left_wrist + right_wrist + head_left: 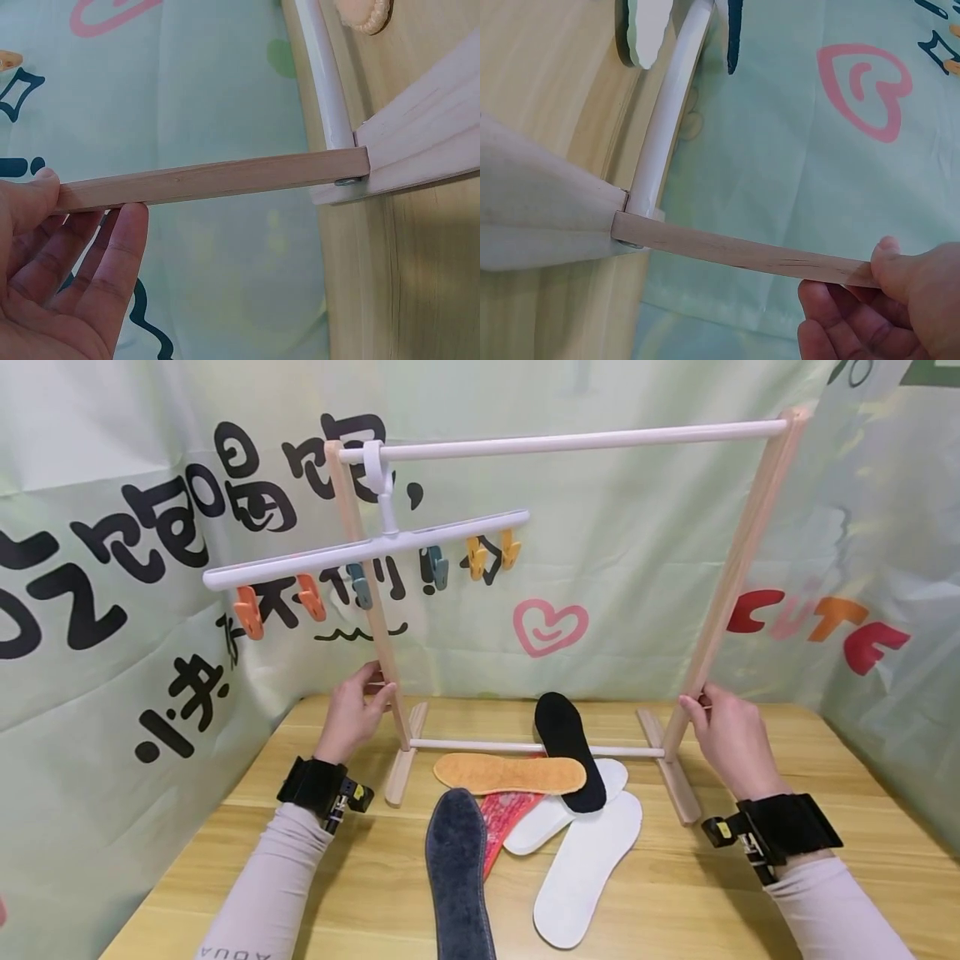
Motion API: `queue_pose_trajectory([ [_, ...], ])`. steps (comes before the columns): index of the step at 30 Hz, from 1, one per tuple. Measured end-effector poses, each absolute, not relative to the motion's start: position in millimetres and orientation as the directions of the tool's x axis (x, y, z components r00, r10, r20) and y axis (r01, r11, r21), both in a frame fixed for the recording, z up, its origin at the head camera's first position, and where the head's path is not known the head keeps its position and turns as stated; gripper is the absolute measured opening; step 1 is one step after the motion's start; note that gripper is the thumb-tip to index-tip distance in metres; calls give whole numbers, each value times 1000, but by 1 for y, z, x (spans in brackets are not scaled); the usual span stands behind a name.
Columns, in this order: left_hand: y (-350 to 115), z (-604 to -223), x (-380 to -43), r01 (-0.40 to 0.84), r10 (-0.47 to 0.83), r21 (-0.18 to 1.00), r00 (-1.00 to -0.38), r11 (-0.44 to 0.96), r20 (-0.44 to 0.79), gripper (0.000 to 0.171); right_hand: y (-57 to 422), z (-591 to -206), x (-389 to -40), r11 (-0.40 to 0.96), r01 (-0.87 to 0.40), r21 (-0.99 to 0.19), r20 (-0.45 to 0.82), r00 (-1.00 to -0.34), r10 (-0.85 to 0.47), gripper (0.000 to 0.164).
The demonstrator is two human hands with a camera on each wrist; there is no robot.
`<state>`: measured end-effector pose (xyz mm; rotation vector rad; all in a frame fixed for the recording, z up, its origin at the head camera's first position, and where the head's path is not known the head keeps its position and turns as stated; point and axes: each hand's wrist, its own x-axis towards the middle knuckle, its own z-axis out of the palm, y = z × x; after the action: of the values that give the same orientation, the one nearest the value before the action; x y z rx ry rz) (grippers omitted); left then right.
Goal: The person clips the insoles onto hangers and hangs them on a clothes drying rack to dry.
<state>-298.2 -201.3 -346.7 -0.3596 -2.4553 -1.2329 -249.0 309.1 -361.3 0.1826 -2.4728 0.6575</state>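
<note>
A wooden rack [738, 556] with a white top rail [585, 441] stands on the table. My left hand [354, 710] pinches its left post [217, 178] between thumb and fingers, a little above the foot. On the other side, my right hand [731, 739] pinches the right post [757, 253] at a similar height. From the left end of the rail hangs a white clip hanger [315, 556], tilted, with orange, blue and yellow clips along it. Several insoles lie in front of and under the lower bar: a black insole [567, 747], an orange insole [502, 774] and a dark grey insole [457, 868].
White insoles [588, 868] and a red patterned insole [504, 818] overlap among the others on the wooden table [360, 893]. The rack's left foot [400, 777] and right foot [682, 793] flank the pile. A printed cloth [630, 543] hangs close behind.
</note>
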Motion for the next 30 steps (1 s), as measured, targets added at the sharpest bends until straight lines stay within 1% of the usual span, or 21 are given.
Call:
queue_pose_trajectory([
  [6, -200, -348, -298, 395, 67, 712, -895, 581, 441, 39, 310, -359, -251, 873, -237, -427, 525, -851, 26, 30],
  [12, -200, -349, -298, 410, 73, 705, -887, 578, 456, 39, 311, -359, -251, 876, -226, -427, 520, -853, 33, 27],
  [30, -202, -350, -297, 415, 70, 698, -882, 583, 466, 38, 308, -359, -253, 867, -230, -441, 501, -865, 26, 30],
])
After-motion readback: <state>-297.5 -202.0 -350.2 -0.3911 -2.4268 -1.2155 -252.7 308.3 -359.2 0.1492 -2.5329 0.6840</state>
